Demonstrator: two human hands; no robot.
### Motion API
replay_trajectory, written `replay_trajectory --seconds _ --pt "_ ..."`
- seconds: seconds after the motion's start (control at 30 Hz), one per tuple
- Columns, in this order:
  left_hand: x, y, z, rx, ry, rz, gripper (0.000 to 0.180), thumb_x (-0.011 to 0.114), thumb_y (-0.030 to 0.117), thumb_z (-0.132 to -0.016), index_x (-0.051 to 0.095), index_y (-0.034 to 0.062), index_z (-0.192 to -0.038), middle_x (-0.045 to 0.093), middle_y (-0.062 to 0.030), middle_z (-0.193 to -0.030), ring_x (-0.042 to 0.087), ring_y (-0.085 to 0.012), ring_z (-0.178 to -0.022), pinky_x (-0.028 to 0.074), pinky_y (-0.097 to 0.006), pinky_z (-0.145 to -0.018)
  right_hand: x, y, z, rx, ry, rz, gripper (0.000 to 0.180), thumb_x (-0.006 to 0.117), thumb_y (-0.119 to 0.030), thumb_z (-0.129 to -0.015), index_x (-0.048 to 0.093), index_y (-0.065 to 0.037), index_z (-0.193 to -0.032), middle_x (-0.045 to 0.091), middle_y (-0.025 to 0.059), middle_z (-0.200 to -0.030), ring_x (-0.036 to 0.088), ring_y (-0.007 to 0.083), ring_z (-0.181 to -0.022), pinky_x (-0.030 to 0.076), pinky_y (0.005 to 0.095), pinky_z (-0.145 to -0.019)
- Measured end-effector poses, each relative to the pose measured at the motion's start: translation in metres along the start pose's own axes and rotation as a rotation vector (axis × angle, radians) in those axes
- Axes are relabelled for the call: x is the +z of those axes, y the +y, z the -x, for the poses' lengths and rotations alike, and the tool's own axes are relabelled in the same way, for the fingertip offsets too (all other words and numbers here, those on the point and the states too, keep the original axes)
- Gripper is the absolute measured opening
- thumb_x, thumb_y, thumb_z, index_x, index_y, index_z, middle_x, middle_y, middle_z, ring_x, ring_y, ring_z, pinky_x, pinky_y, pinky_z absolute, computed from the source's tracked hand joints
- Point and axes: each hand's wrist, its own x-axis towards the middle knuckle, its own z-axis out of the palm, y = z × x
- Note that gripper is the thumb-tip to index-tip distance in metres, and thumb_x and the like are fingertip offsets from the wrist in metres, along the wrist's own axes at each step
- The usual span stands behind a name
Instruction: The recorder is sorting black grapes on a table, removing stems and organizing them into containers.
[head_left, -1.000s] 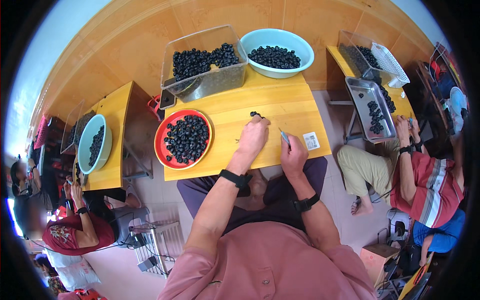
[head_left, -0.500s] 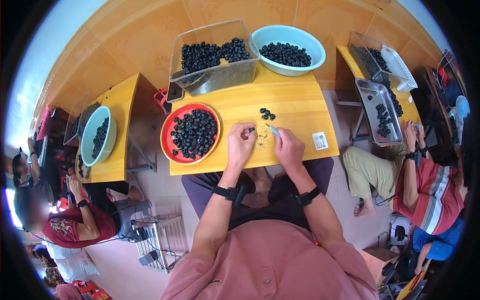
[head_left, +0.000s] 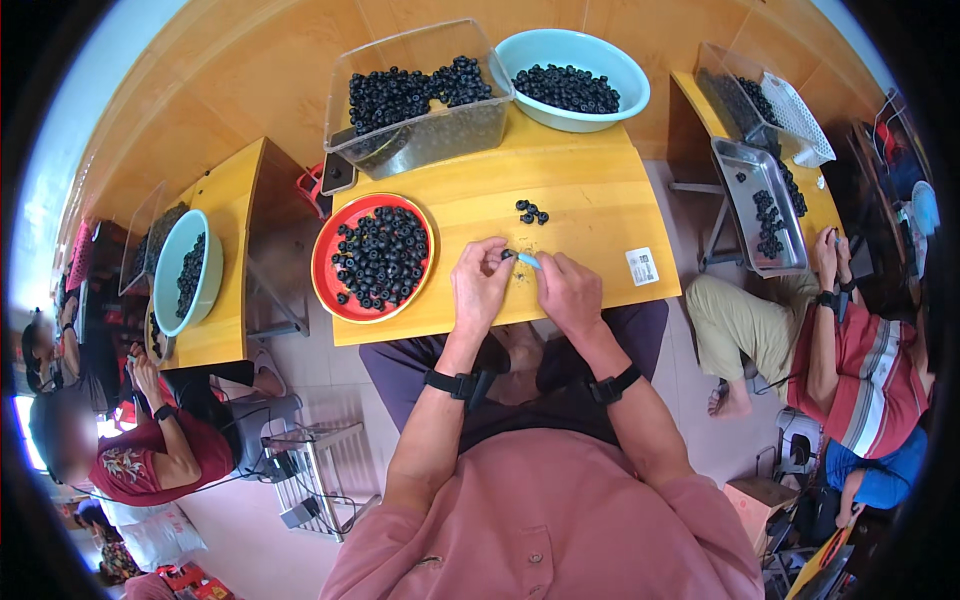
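My left hand [head_left: 479, 283] is closed, pinching a small black ring-shaped part [head_left: 508, 254] between thumb and fingers above the table. In my right hand [head_left: 570, 292] is a thin light-blue-handled tool [head_left: 527, 260], its tip against the part. The tip itself is too small to make out. Just beyond my hands lies a small group of similar black parts [head_left: 532, 211]. Fine dark scraps [head_left: 520, 277] are scattered on the wood under the tool. Left of my left hand sits a red round tray [head_left: 324, 291] filled with many black parts.
At the table's [head_left: 590, 170] back stand a clear plastic bin [head_left: 440, 140] and a light-blue basin [head_left: 630, 105], both holding black parts. A white label [head_left: 642, 266] is stuck at the right. Co-workers sit at tables on both sides, one near a metal tray [head_left: 727, 190].
My right hand has brought the blue tool left to the black part in my left hand, where before they were apart. The view has shifted slightly.
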Motion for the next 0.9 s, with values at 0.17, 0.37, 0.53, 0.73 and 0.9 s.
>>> replay_trajectory --seconds 0.17,0.37,0.53,0.73,0.9 --pt "-0.002 0.004 0.000 0.028 -0.032 -0.045 0.030 0.077 -0.004 -0.084 0.071 0.0003 -0.113 0.067 -0.0066 -0.094 0.065 -0.0124 -0.081 0.055 -0.027 -0.075 0.000 0.000 -0.001 -0.033 -0.026 0.014 0.005 0.066 -0.013 -0.090 0.067 -0.008 -0.093 0.059 0.0075 -0.073 0.066 0.0268 -0.065 0.053 0.0408 -0.056" --pt "-0.003 0.004 0.001 0.060 -0.041 -0.088 0.030 0.078 -0.004 -0.083 0.071 0.0008 -0.112 0.067 -0.0069 -0.093 0.066 -0.0132 -0.081 0.056 -0.027 -0.075 0.002 0.000 0.000 -0.041 -0.034 0.017 0.006 0.065 -0.013 -0.091 0.067 -0.008 -0.093 0.059 0.0081 -0.072 0.066 0.0269 -0.065 0.053 0.0404 -0.056" --pt "-0.002 0.005 0.002 -0.022 -0.052 -0.011 0.028 0.077 -0.006 -0.085 0.070 0.0003 -0.112 0.068 -0.0061 -0.094 0.067 -0.0126 -0.084 0.056 -0.027 -0.078 0.003 0.002 0.001 -0.035 -0.042 -0.003 0.007 0.065 -0.013 -0.091 0.068 -0.007 -0.094 0.059 0.0084 -0.073 0.067 0.0270 -0.066 0.054 0.0406 -0.057" --pt "-0.002 -0.008 0.002 -0.137 0.022 0.327 0.025 0.075 -0.007 -0.089 0.068 -0.0019 -0.113 0.066 -0.0037 -0.099 0.066 -0.0111 -0.087 0.055 -0.024 -0.082 0.002 0.000 -0.001 0.061 -0.032 0.066 0.007 0.065 -0.014 -0.092 0.067 -0.008 -0.095 0.060 0.0083 -0.073 0.067 0.0272 -0.065 0.054 0.0408 -0.056" --pt "-0.005 0.000 0.000 -0.006 0.017 0.147 0.021 0.075 -0.006 -0.088 0.072 -0.0019 -0.109 0.063 -0.0043 -0.098 0.064 -0.0107 -0.085 0.054 -0.024 -0.079 0.001 0.000 -0.003 0.042 -0.065 0.090 0.008 0.063 -0.014 -0.093 0.067 -0.008 -0.097 0.062 0.0086 -0.075 0.068 0.0274 -0.066 0.054 0.0408 -0.057"
